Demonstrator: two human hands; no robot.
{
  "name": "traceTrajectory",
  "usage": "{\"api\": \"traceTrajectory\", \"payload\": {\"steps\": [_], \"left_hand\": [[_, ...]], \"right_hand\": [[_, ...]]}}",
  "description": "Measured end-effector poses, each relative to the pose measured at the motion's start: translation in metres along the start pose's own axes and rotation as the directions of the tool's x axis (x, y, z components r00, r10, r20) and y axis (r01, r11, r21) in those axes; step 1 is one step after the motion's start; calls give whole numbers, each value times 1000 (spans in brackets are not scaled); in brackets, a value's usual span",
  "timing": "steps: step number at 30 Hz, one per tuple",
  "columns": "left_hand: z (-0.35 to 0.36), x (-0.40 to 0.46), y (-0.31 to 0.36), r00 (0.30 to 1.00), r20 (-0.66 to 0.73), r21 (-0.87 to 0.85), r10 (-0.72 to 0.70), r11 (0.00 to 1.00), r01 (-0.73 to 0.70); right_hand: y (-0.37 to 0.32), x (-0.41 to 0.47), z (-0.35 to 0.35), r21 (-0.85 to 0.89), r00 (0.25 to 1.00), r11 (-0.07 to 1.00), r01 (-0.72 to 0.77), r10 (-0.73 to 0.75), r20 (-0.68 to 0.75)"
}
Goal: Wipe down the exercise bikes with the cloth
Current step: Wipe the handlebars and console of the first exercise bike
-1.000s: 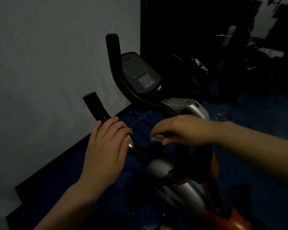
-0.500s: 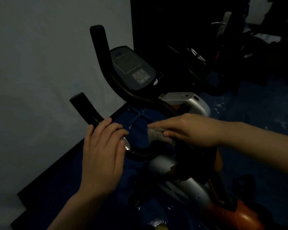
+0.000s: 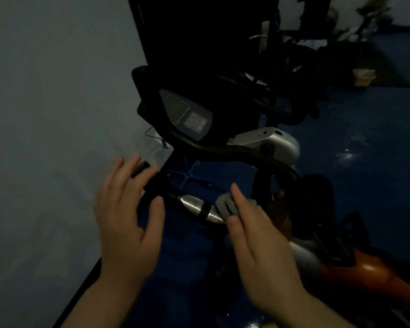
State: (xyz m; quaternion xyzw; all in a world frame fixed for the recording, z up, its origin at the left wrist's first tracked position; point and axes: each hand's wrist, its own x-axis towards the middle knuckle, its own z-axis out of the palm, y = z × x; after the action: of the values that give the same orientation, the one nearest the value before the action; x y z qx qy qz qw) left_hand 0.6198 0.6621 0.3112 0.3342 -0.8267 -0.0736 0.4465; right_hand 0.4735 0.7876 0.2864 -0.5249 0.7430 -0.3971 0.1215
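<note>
Wiping: right hand (image 3: 258, 235), fingers together, presses grey cloth (image 3: 225, 205) on handlebar (image 3: 194, 204).
Steadying: left hand (image 3: 126, 218), fingers spread, loose around grip (image 3: 152, 183).

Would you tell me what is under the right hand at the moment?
A grey cloth lies under the right hand, pressed on the handlebar beside its silver sensor plate. The hand covers most of the cloth and the bar beneath.

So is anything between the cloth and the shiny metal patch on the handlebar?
Nothing visible: the cloth, under the right hand, already lies against the metal patch. The left hand is open beside it.
</note>
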Motion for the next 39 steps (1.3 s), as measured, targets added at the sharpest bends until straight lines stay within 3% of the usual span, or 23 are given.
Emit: {"api": "traceTrajectory", "payload": {"steps": [2, 4, 8, 12, 14, 18, 23, 26, 28, 30, 32, 34, 36, 37, 39], "left_hand": [[-2, 7, -13, 998, 63, -49, 23, 999, -20], [-1, 10, -19, 992, 118, -157, 38, 987, -19], [0, 11, -19, 996, 91, -363, -9, 931, 41], [1, 9, -20, 995, 89, -446, -42, 892, 77], [0, 7, -21, 990, 127, -499, -67, 858, 122], [0, 6, -18, 974, 177, -588, -144, 778, 222], [-9, 9, -17, 942, 273, -668, -193, 667, 330], [-16, 12, -19, 931, 325, -662, -165, 663, 349], [-17, 12, -20, 924, 346, -665, -161, 653, 363], [-17, 10, -21, 922, 348, -695, -171, 613, 376], [-17, 9, -18, 912, 368, -711, -182, 577, 402], [-16, 7, -16, 924, 340, -676, -177, 636, 371], [-14, 8, -15, 944, 300, -592, -136, 750, 296], [-12, 10, -14, 961, 266, -518, -70, 830, 204], [-5, 17, -10, 970, 199, -353, 139, 933, -61]], "right_hand": [[2, 5, 2, 239, 994, 965, -107, 110, 3], [2, 8, -8, 303, 992, 949, -92, 113, -54], [-22, 13, 11, 163, 984, 979, -121, 140, -110], [-41, 34, 33, 67, 997, 998, 9, -5, -74], [-32, 31, 33, -20, 991, 1000, 22, -25, -128], [-47, 50, 52, -344, 964, 939, 1, -93, -249], [-68, 66, 64, -222, 967, 973, 67, -118, -226], [-58, 59, 56, -346, 977, 936, 61, -127, -171], [-69, 73, 58, -256, 992, 967, -15, -18, -126], [-88, 87, 63, 17, 990, 998, -62, 63, -125], [-94, 78, 72, 118, 977, 993, 9, 16, -211], [-80, 58, 73, -159, 955, 982, 107, -145, -257], [-49, 38, 70, -399, 958, 912, 100, -197, -210], [-35, 30, 64, -436, 965, 895, 94, -189, -180], [-7, 21, 47, -342, 971, 936, 87, -157, -180]]}}
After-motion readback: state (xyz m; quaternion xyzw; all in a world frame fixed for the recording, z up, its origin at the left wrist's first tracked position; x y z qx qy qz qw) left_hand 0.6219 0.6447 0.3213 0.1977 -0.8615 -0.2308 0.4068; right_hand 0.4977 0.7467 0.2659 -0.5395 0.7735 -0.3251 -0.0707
